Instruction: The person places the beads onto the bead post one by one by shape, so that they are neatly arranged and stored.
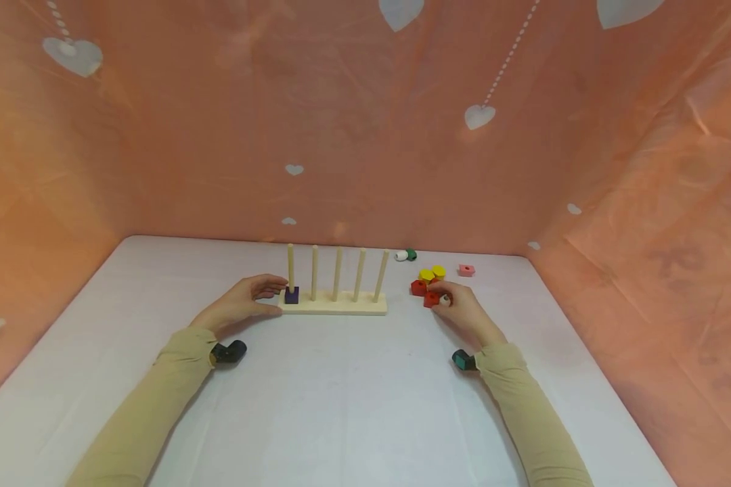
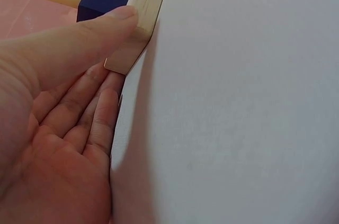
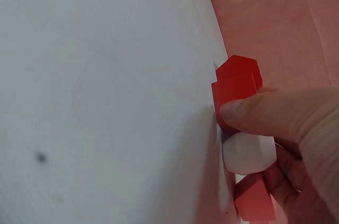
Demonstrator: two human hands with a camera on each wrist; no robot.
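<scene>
At the left end of a wooden peg board (image 1: 335, 308) is my left hand (image 1: 246, 297). Its thumb presses the board's near side in the left wrist view, and the other fingers lie at its end and behind. A dark purple square block (image 1: 292, 295) sits at the bottom of the leftmost peg; the other pegs are bare. My right hand (image 1: 463, 311) is among loose beads, pinching a red bead (image 3: 233, 94) with its thumb on the near face; the index fingertip is hidden in the right wrist view. Beside the thumb is a white bead (image 3: 249, 152), with the other fingers behind it.
Yellow beads (image 1: 432, 273) and another red bead (image 1: 418, 288) lie close by the right hand. Farther back are a white and a green bead (image 1: 406, 255), and a pink block (image 1: 466, 270) lies to the right. An orange cloth (image 1: 341, 135) surrounds the white table (image 1: 341, 406).
</scene>
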